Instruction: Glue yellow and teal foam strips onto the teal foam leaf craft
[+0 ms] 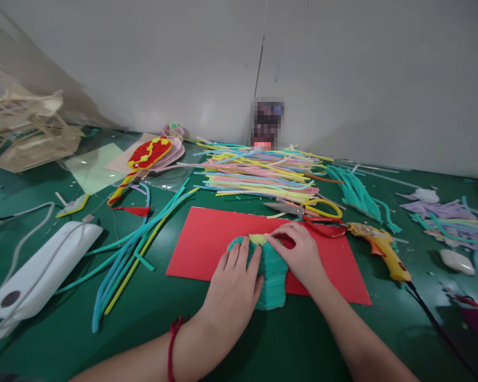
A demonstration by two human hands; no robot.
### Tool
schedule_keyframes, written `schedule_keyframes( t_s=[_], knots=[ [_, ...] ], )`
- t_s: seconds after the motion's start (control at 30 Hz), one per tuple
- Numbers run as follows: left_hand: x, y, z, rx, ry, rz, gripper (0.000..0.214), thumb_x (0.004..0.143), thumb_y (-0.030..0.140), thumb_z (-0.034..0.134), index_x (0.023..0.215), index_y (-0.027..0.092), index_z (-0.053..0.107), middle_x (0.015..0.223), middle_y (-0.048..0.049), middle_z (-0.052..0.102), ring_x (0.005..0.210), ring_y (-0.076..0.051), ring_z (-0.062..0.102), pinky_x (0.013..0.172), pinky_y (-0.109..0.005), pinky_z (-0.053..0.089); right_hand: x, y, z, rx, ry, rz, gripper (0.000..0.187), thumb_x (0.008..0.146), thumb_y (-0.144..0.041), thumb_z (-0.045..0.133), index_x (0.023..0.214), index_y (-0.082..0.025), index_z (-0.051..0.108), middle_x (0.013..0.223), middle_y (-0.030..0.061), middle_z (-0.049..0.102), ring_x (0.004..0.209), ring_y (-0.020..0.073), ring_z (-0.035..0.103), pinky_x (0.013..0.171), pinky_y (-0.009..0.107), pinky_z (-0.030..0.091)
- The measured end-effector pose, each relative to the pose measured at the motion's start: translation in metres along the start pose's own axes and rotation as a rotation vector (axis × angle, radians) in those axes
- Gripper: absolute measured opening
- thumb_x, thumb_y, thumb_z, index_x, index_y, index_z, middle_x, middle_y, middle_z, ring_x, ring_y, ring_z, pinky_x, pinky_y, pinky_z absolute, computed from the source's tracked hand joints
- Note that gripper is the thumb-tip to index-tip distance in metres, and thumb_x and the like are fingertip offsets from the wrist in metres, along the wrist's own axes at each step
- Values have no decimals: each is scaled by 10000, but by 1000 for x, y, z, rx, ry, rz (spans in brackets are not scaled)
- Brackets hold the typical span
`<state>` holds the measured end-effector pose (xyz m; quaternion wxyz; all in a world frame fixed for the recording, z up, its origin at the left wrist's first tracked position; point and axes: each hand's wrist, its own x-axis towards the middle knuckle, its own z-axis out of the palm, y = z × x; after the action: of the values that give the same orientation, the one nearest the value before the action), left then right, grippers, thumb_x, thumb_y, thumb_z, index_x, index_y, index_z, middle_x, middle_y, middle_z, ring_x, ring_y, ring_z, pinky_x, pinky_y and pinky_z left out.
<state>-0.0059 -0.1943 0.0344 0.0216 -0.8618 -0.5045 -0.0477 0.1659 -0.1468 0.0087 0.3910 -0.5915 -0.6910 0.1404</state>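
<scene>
A teal craft piece (pixel 273 284), made of side-by-side fuzzy strips that look like pipe cleaners, overlaps the front edge of a red sheet (pixel 201 241). At its top sits a small yellow section (pixel 258 239). My left hand (pixel 233 284) lies across the piece's left side, its fingers stretched out and pressing down. My right hand (pixel 298 252) is closed in a pinch at the top right edge, beside the yellow section. Whatever lies between those fingertips is too small to make out. Both hands cover part of the teal piece.
Behind the sheet lie many pastel pipe cleaners (pixel 258 172). Scissors (pixel 302 208) and a yellow glue gun (pixel 380 249) rest to the right, near a teal bundle (pixel 354 193). Leftward are a red fan-shaped craft (pixel 149 155), loose strips (pixel 143 241) and a white power strip (pixel 43 270).
</scene>
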Motion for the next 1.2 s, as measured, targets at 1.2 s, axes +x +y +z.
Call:
schedule_keyframes(
  t_s=[1.2],
  knots=[
    [-6, 7, 5, 58, 55, 42, 471, 944, 400, 385, 1310, 136, 520, 1342, -160, 536, 1213, -287, 521, 973, -425, 454, -3, -5, 9, -198, 22, 62, 314, 792, -530, 596, 708, -228, 606, 789, 22, 652, 785, 205, 580, 763, 361, 370]
  ],
)
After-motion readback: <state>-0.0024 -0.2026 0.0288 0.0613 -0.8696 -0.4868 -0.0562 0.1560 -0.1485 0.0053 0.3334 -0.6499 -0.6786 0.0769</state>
